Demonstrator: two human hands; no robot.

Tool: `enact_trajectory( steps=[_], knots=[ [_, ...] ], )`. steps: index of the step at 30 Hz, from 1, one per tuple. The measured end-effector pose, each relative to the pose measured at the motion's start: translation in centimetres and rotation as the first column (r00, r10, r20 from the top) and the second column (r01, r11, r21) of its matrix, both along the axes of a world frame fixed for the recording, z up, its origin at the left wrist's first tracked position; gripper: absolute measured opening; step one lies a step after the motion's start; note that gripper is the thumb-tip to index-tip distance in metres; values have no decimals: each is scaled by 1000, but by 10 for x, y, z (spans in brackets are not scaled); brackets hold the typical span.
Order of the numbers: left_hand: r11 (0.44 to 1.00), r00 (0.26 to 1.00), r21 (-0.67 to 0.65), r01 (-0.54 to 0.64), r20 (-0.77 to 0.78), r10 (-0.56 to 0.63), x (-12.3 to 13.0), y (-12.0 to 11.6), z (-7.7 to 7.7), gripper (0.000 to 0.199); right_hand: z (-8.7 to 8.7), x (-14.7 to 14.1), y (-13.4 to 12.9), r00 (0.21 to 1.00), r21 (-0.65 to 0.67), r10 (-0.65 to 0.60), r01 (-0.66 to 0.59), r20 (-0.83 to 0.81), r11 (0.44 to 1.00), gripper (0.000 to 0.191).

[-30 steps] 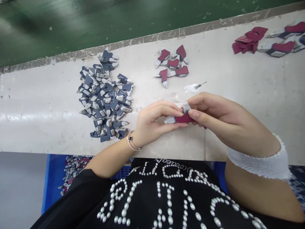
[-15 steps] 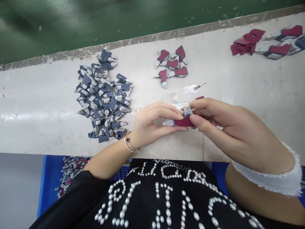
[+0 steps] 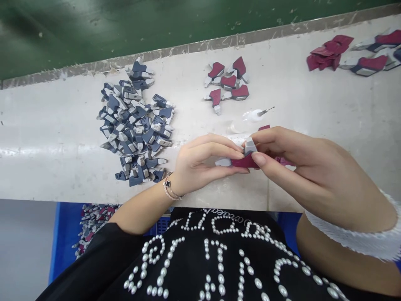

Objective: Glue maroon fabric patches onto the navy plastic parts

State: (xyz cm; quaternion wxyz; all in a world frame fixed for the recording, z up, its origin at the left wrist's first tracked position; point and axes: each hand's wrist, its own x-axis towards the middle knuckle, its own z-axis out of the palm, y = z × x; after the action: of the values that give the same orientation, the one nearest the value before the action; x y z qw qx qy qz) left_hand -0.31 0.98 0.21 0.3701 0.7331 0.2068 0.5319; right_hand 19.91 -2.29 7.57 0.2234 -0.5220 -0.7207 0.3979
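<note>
Between both hands, over the near part of the table, is a small maroon and grey plastic part (image 3: 243,161) with light grey ends. My left hand (image 3: 205,161) grips its left side, thumb below and fingers above. My right hand (image 3: 293,167) pinches its right end between thumb and fingers, which hide some of it. Just beyond the hands lies a white glue bottle (image 3: 251,116) with a thin metal nozzle pointing right. Maroon pieces (image 3: 284,161) show partly behind my right hand.
A large pile of blue-grey parts (image 3: 134,129) lies to the left. Several maroon-topped parts (image 3: 228,82) sit farther back. Maroon flat pieces (image 3: 328,52) and more parts (image 3: 369,65) are at the far right. Below the table's edge, a blue crate (image 3: 61,234) holds many parts.
Both hands keep their grip on the maroon and grey part, with hardly any movement. The view has shifted slightly.
</note>
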Motion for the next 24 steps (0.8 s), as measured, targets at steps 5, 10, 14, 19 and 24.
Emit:
enact_trajectory(
  steps=[5, 10, 14, 19, 24],
  knots=[
    [999, 1000, 39, 4, -25, -3, -1, 2, -1, 28, 0, -3, -1, 999, -23, -32, 32, 3, 999, 10],
    [1000, 1000, 8, 8, 8, -8, 0, 3, -2, 29, 0, -1, -2, 1000, -16, -10, 10, -8, 1000, 11],
    [1000, 1000, -12, 11, -1, -11, 0, 2, -2, 30, 1, -1, -3, 1000, 5, 5, -5, -8, 1000, 10],
    [1000, 1000, -12, 8, -22, -9, 0, 1, -1, 28, 2, -1, -3, 1000, 12, -2, 2, 21, 1000, 12],
    [1000, 1000, -8, 15, -14, -15, 1, 1, 0, 28, 3, 0, -3, 999, 20, -8, 7, 42, 1000, 13]
  ],
)
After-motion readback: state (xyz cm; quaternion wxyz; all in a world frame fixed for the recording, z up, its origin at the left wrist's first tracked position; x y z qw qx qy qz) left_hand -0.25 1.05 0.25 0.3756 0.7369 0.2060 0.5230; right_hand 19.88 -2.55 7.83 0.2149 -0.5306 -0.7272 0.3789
